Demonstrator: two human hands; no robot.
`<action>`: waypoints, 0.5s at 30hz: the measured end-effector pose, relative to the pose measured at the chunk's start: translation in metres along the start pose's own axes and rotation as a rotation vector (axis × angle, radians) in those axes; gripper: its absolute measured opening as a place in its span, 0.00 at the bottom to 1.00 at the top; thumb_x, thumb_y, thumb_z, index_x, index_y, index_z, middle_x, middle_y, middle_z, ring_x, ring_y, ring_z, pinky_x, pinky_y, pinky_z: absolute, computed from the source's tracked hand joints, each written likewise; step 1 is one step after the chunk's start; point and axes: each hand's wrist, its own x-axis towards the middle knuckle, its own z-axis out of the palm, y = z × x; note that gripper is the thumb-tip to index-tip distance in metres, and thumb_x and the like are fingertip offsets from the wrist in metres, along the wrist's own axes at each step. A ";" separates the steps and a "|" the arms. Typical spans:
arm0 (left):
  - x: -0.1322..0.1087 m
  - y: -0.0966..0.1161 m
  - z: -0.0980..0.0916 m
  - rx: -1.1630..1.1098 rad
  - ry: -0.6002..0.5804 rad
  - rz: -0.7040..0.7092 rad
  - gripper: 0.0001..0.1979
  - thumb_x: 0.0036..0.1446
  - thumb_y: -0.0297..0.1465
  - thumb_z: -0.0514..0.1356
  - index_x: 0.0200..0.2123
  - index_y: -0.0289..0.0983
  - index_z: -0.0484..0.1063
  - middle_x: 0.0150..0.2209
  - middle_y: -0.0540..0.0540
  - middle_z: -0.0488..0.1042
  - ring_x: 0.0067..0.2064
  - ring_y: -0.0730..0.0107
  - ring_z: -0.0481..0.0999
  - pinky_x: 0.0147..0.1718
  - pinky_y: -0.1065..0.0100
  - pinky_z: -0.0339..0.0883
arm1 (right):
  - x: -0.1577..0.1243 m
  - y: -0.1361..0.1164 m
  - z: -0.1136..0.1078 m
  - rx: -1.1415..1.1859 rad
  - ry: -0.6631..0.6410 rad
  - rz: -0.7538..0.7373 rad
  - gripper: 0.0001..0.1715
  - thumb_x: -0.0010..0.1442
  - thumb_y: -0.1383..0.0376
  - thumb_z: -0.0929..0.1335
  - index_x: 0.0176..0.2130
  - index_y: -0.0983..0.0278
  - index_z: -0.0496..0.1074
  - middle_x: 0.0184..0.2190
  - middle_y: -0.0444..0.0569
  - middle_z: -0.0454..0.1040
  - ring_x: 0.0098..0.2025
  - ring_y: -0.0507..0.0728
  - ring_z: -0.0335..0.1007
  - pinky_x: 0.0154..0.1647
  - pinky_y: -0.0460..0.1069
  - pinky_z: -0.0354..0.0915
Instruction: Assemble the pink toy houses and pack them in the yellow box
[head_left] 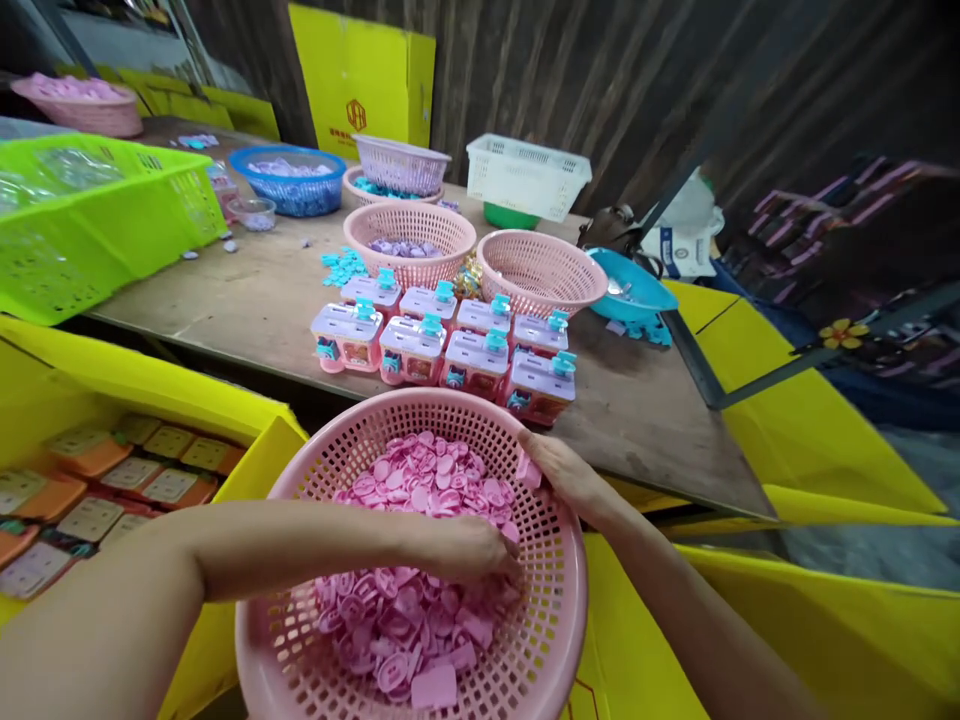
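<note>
A large pink mesh basket [300, 440] sits in front of me, holding a heap of small pink plastic parts [427, 480], some round and some flat and squarish. My left hand [480, 555] reaches across into the right side of the heap. Its fingers are curled downward, and the fingertips are hidden, so what they grip cannot be made out. At the basket's upper right rim, my right hand [559, 470] pinches a pink plastic piece [529, 470]. Just beyond the basket, several small toy boxes [476, 360] with lilac tops and turquoise pieces stand in two rows.
More baskets stand on the wooden table [225, 300]: pink ones [540, 270], a blue one [292, 190] and a white one [529, 175]. A lime-green crate [112, 240] is at left. Below it, a yellow carton [277, 450] contains boxed toys. Turquoise parts [345, 267] lie loose.
</note>
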 end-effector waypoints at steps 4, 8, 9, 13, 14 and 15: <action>-0.007 -0.018 -0.036 -0.549 0.075 -0.155 0.10 0.54 0.36 0.59 0.30 0.35 0.73 0.23 0.52 0.68 0.23 0.76 0.64 0.22 0.74 0.56 | -0.002 0.000 -0.006 0.199 -0.035 -0.041 0.31 0.46 0.37 0.64 0.26 0.62 0.59 0.18 0.38 0.62 0.18 0.47 0.54 0.18 0.44 0.52; -0.012 -0.023 -0.074 -1.193 0.208 -0.299 0.18 0.49 0.44 0.62 0.25 0.32 0.69 0.19 0.53 0.62 0.20 0.80 0.59 0.21 0.73 0.52 | 0.001 -0.005 -0.014 0.269 -0.009 -0.113 0.30 0.45 0.41 0.68 0.24 0.63 0.59 0.18 0.37 0.58 0.20 0.46 0.49 0.20 0.43 0.49; -0.012 -0.024 -0.080 -1.285 0.250 -0.318 0.18 0.47 0.43 0.63 0.25 0.32 0.69 0.19 0.53 0.62 0.20 0.80 0.59 0.21 0.73 0.52 | 0.003 -0.006 -0.017 0.272 -0.006 -0.118 0.30 0.45 0.41 0.68 0.24 0.64 0.59 0.18 0.37 0.57 0.20 0.46 0.47 0.20 0.43 0.47; -0.006 -0.026 -0.098 -1.473 0.388 -0.346 0.18 0.39 0.38 0.69 0.29 0.31 0.71 0.22 0.52 0.65 0.21 0.82 0.60 0.22 0.74 0.51 | 0.009 -0.013 -0.025 0.349 0.044 -0.119 0.29 0.42 0.43 0.71 0.24 0.65 0.63 0.18 0.39 0.60 0.19 0.45 0.48 0.18 0.43 0.44; -0.004 -0.028 -0.103 -1.477 0.401 -0.340 0.18 0.38 0.37 0.69 0.30 0.30 0.71 0.23 0.52 0.65 0.22 0.82 0.60 0.22 0.74 0.51 | 0.011 -0.015 -0.027 0.377 0.067 -0.114 0.29 0.41 0.44 0.72 0.24 0.65 0.64 0.19 0.40 0.62 0.20 0.46 0.51 0.19 0.43 0.47; -0.003 -0.029 -0.108 -1.463 0.403 -0.337 0.18 0.38 0.37 0.69 0.30 0.30 0.71 0.23 0.52 0.65 0.22 0.82 0.60 0.22 0.74 0.51 | 0.012 -0.016 -0.030 0.395 0.083 -0.113 0.27 0.41 0.45 0.72 0.25 0.65 0.66 0.21 0.42 0.65 0.21 0.47 0.55 0.21 0.43 0.51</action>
